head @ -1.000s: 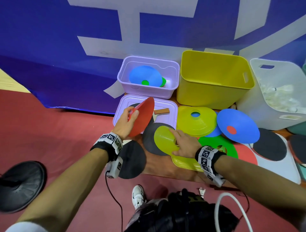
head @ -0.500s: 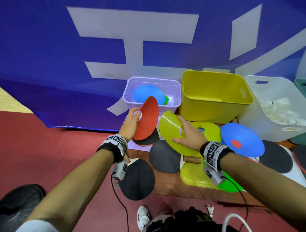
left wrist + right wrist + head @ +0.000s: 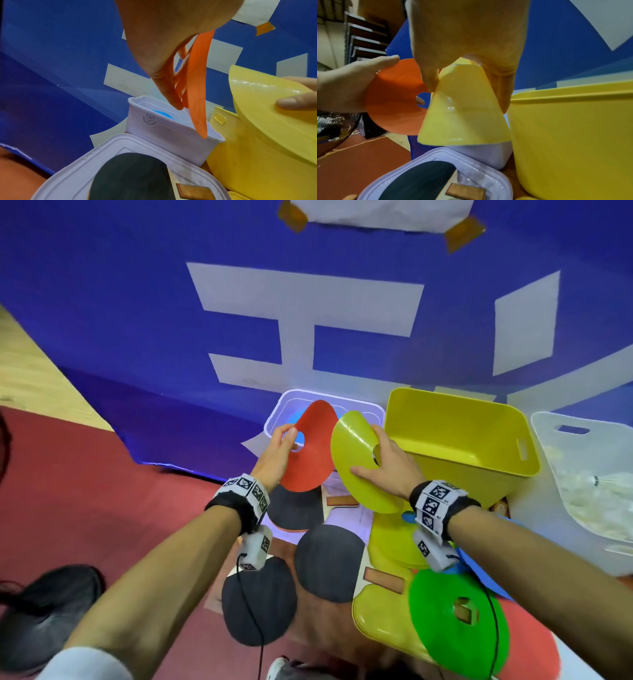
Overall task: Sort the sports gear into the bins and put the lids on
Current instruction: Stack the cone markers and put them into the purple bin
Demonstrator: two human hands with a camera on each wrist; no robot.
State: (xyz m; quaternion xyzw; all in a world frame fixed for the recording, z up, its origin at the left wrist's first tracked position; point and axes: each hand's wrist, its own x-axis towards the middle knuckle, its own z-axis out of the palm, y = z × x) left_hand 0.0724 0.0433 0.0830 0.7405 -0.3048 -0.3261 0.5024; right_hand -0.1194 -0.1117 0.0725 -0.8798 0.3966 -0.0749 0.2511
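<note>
Red cone (image 3: 313,453) in left hand (image 3: 275,455), yellow cone (image 3: 359,463) in right hand (image 3: 394,470), both raised.

Both arms are bare. The left wrist band (image 3: 239,496) is black, with a white strip on top that has little black-and-white square patterns on it. The right wrist band (image 3: 442,503) looks the same. A small white camera box (image 3: 256,547) hangs under the left band, and a thin black cable (image 3: 253,621) runs down from it. Another white box (image 3: 432,551) hangs under the right band. A white sleeve edge (image 3: 85,664) shows on the left arm.
</note>
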